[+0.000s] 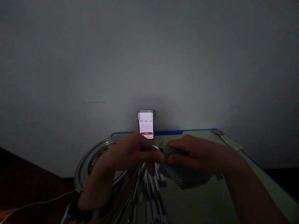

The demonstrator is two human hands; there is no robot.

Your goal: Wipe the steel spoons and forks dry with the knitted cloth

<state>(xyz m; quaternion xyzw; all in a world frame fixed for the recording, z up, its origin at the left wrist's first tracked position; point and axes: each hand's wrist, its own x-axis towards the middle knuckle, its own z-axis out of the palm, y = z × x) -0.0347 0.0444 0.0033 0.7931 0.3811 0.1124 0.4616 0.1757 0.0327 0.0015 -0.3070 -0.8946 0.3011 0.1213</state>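
In the dim head view, my left hand [137, 152] is closed with fingers pinched around a thin, shiny piece of cutlery [156, 147]. Its kind is hidden by my fingers. My right hand [193, 152] grips a dark grey-green cloth [173, 172], which is bunched at the fingertips and hangs below with a checked part. The two hands meet, and the cloth touches the cutlery between them. Below lies a fanned pile of metal cutlery [151, 199], with thin brown sticks that look like chopsticks [132, 188] at its left.
A round metal tray [80, 169] sits behind my left forearm. A lit phone [146, 127] showing a timer leans against the wall [149, 62]. Several forks [225, 138] lie at the far right corner of the pale green, blue-edged table [198, 205]. A white cable [51, 199] runs off left.
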